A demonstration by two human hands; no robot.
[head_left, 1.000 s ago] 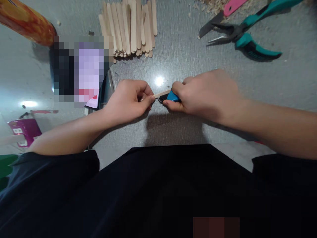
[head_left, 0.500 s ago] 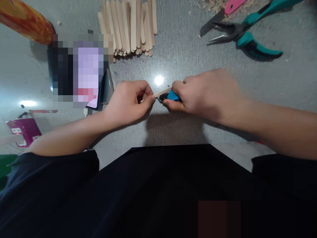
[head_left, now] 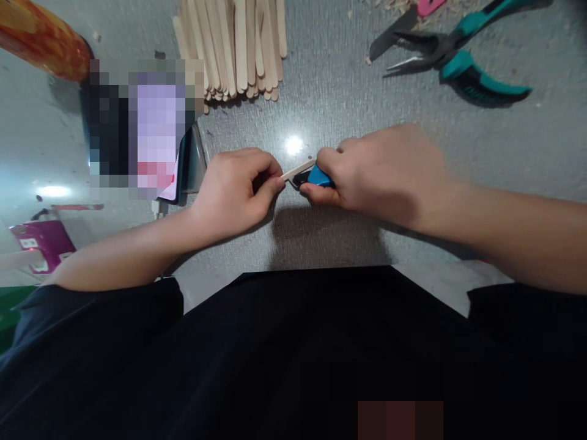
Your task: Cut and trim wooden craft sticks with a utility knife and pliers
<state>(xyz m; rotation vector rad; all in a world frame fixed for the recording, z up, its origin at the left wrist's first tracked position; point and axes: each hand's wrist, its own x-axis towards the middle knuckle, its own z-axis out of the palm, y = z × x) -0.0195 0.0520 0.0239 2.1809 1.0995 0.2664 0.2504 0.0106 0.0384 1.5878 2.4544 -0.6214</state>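
Note:
My left hand [head_left: 243,189] pinches a thin strip of wooden craft stick [head_left: 296,170] between thumb and forefinger. The strip slants up to the right, its far end by my right forefinger. Closed around a blue and black utility knife [head_left: 320,176], my right hand [head_left: 378,171] has its thumb below and forefinger above the handle. The knife's black front end lies just under the strip, close to my left fingertips. Whether the blade touches the wood I cannot make out. Most of the knife's handle is hidden inside my right hand.
Above my hands lies a pile of craft sticks [head_left: 243,52]. Long-nose pliers [head_left: 463,61] and a pink-handled blade [head_left: 394,33] are at upper right, near wood shavings. A phone [head_left: 160,134], an orange bottle [head_left: 43,40] and a purple power box [head_left: 43,241] stand to the left.
The view has shifted slightly, so the pile, phone and bottle sit a little further left and up. My hands keep almost the same pose, with the strip and knife still between them.

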